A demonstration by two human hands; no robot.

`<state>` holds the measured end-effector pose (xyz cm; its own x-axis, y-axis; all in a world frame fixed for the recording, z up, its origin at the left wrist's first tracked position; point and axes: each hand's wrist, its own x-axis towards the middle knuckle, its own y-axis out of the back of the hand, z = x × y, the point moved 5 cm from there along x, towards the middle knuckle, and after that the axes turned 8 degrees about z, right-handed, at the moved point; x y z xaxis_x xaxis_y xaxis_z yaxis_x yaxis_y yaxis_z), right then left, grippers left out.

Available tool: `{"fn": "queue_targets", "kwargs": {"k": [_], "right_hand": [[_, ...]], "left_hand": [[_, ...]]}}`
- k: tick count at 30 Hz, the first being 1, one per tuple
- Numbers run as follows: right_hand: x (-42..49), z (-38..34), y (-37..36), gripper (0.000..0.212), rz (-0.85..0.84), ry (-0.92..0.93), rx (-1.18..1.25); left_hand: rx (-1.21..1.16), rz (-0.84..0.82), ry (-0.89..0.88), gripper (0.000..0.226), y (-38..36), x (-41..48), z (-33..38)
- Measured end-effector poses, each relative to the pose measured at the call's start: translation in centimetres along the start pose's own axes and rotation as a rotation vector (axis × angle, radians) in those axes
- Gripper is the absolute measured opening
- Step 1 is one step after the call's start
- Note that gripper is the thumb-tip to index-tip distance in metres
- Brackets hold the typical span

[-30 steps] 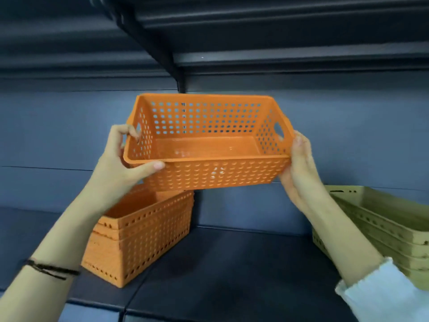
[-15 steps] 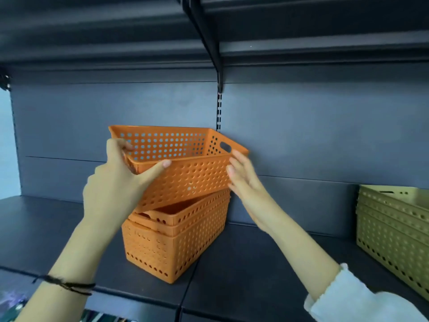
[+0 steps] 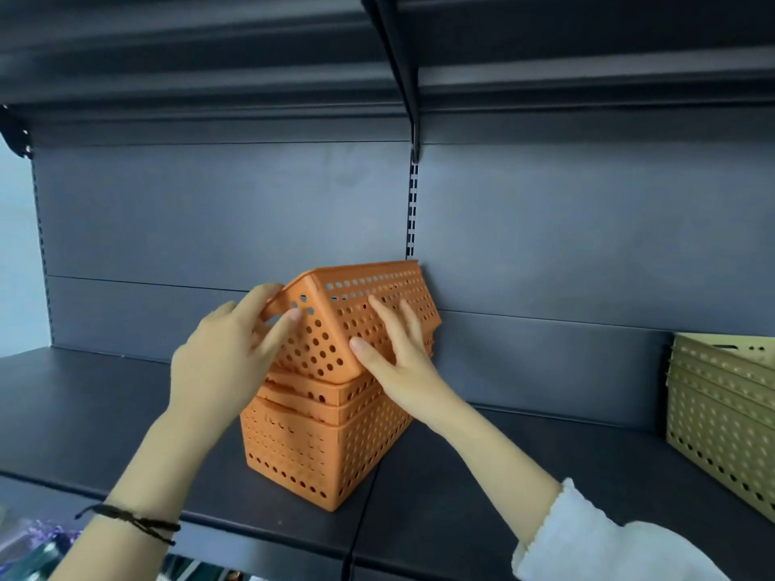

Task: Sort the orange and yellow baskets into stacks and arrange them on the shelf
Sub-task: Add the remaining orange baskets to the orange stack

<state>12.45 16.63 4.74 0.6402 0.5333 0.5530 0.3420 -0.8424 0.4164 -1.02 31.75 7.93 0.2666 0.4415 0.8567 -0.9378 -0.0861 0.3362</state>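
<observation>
An orange perforated basket [image 3: 335, 325] sits tilted on top of a stack of orange baskets [image 3: 318, 446] on the dark shelf [image 3: 126, 413]. My left hand [image 3: 226, 358] grips its near left corner, fingers curled over the rim. My right hand [image 3: 398, 362] lies flat against its right side wall, fingers spread. The top basket's far edge leans against the shelf's back panel. A stack of yellow baskets [image 3: 721, 408] stands at the right edge of the shelf.
Another dark shelf [image 3: 209, 56] overhangs above, carried by a bracket [image 3: 398, 77] on a slotted upright [image 3: 413, 211]. Bare shelf lies between the two stacks and left of the orange one. Blurred items show below the shelf at bottom left.
The orange basket has come down from mid-air onto the orange stack and tipped up. My right hand moved from its end to its side wall.
</observation>
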Motion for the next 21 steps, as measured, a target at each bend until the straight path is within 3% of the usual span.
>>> {"fn": "queue_targets", "kwargs": {"k": [4, 6, 8, 10, 16, 21], "right_hand": [[-0.1, 1.2, -1.1, 0.073, 0.017, -0.043, -0.046], [-0.1, 1.5, -1.2, 0.077, 0.032, -0.057, -0.062], [0.0, 1.7, -1.1, 0.08, 0.039, -0.064, -0.057], [-0.1, 1.6, -1.0, 0.078, 0.031, -0.06, -0.033], [-0.4, 1.4, 0.5, 0.06, 0.094, -0.068, 0.203], [-1.2, 2.6, 4.4, 0.095, 0.248, -0.082, 0.356]], "left_hand": [[-0.132, 0.007, 0.123, 0.055, -1.6, -0.2, -1.9], [-0.253, -0.037, 0.298, 0.08, -2.7, -0.3, -3.5], [-0.528, -0.135, 0.537, 0.11, -4.1, -0.6, -4.9], [-0.703, -0.223, 0.673, 0.117, -5.3, -1.1, -5.2], [-0.625, -0.169, 0.55, 0.101, -4.5, -1.7, -2.5], [-0.503, -0.207, 0.351, 0.099, -3.5, -3.9, 2.3]]}}
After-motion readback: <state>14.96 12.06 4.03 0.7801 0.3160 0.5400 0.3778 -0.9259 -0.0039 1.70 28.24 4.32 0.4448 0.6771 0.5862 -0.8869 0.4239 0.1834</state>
